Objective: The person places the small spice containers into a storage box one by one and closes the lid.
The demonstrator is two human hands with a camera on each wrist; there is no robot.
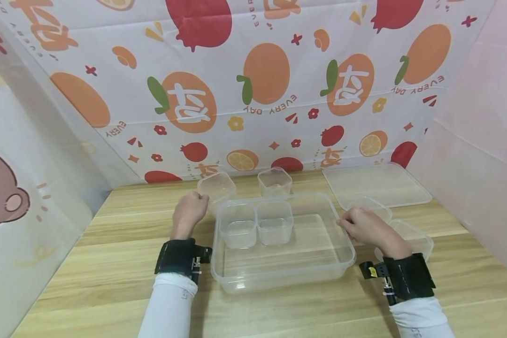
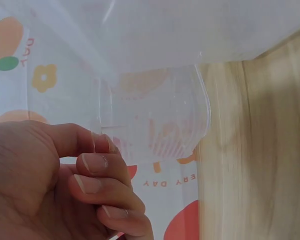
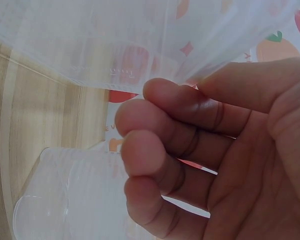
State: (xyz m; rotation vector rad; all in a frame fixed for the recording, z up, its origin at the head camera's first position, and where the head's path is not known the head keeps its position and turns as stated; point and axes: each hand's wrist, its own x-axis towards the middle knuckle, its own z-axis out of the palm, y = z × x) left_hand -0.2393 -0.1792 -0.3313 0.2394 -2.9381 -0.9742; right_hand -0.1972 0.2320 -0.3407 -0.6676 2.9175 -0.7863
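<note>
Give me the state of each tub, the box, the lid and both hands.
Large box: upright, uncovered
Left inner tub: upright, uncovered, inside the box
Right inner tub: upright, uncovered, inside the box
Left back tub: uncovered, rim pinched
Right back tub: upright, uncovered
Two tubs at right: partly hidden, orientation unclear
Lid: flat, off the box
Left hand: pinching left back tub
Right hand: pinching box rim

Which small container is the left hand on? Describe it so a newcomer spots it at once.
Find the large clear box on the wooden table. Just beyond its far left corner is a small clear container. Its edge is pinched by the left hand; the similar container to its right is untouched.
</note>
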